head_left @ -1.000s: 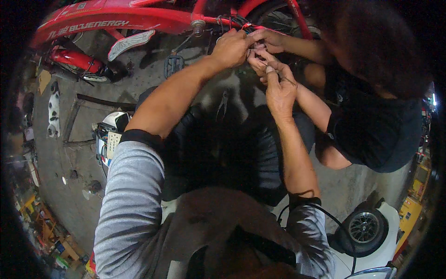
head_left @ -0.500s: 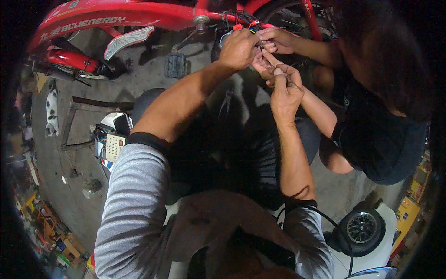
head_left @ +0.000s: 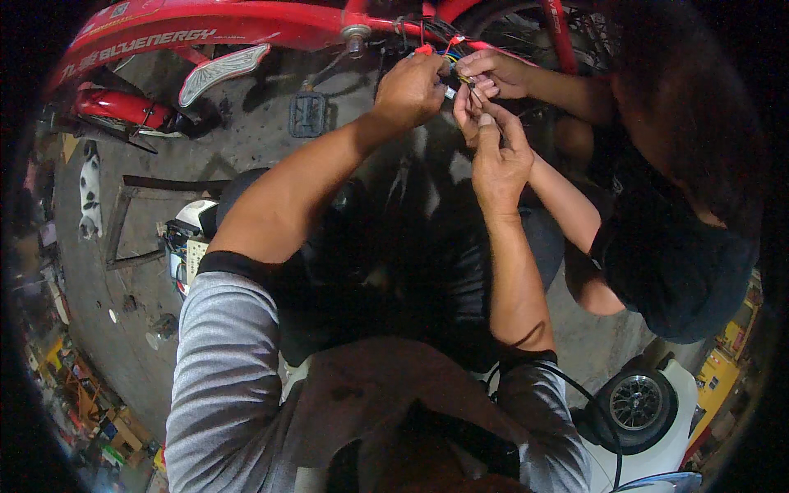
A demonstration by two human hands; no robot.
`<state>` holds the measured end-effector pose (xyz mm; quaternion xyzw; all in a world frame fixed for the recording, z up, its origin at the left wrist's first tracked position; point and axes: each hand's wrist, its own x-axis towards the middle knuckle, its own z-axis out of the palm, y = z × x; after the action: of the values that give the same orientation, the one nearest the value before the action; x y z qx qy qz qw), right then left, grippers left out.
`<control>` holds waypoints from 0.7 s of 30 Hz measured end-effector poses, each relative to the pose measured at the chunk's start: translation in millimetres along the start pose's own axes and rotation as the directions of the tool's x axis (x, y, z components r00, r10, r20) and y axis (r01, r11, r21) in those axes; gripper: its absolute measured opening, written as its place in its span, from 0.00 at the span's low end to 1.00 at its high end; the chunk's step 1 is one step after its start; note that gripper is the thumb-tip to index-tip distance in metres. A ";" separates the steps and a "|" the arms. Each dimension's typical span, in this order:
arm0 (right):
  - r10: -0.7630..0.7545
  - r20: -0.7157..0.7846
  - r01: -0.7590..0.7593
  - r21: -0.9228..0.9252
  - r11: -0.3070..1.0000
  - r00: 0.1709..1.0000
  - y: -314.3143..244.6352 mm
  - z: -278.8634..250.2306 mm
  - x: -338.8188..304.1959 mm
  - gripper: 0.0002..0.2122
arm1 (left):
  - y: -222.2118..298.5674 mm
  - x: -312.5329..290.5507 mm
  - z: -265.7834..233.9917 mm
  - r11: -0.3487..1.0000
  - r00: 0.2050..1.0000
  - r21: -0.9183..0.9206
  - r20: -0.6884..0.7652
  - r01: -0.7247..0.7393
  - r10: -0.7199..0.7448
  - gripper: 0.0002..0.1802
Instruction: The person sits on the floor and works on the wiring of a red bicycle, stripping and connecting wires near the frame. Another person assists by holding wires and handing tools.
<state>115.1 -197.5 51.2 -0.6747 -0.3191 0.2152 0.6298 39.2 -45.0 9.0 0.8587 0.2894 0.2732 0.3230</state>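
Hands unmoved: left hand [head_left: 408, 89] still grips coloured wires [head_left: 444, 51], right hand [head_left: 496, 160] seemingly pinching one.

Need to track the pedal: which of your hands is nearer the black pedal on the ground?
Left. The left hand is up at the wires, right of the black pedal; the right hand is farther right.

Wearer's garment: grey long-sleeved top with sleeves pushed up past the elbows, each ending in a black band. Forearms bare below the bands. Left hand [head_left: 408, 89] and right hand [head_left: 497, 163] bare, no gloves. A thin black cable [head_left: 593, 404] runs beside the right sleeve.
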 end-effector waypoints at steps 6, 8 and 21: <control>-0.211 0.102 0.234 -0.375 0.897 0.972 11.6 6.1 4.3 0.14 | -0.1 3.2 -6.4 0.995 0.999 -0.088 0.036 0.038 -0.035 0.13; -0.198 0.082 0.214 -0.394 0.894 0.977 12.3 7.1 3.3 0.14 | -1.1 4.7 -6.7 0.998 0.999 -0.052 0.039 0.030 -0.028 0.13; 0.007 -0.078 -0.022 -0.192 0.981 0.997 2.3 6.4 5.0 0.14 | -3.5 3.6 -6.4 0.994 0.984 -0.012 0.138 0.111 -0.108 0.12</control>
<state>114.6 -189.5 48.8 -0.7427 -0.3088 0.1618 0.5718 36.4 -37.9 11.6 0.8550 0.3105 0.1981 0.3651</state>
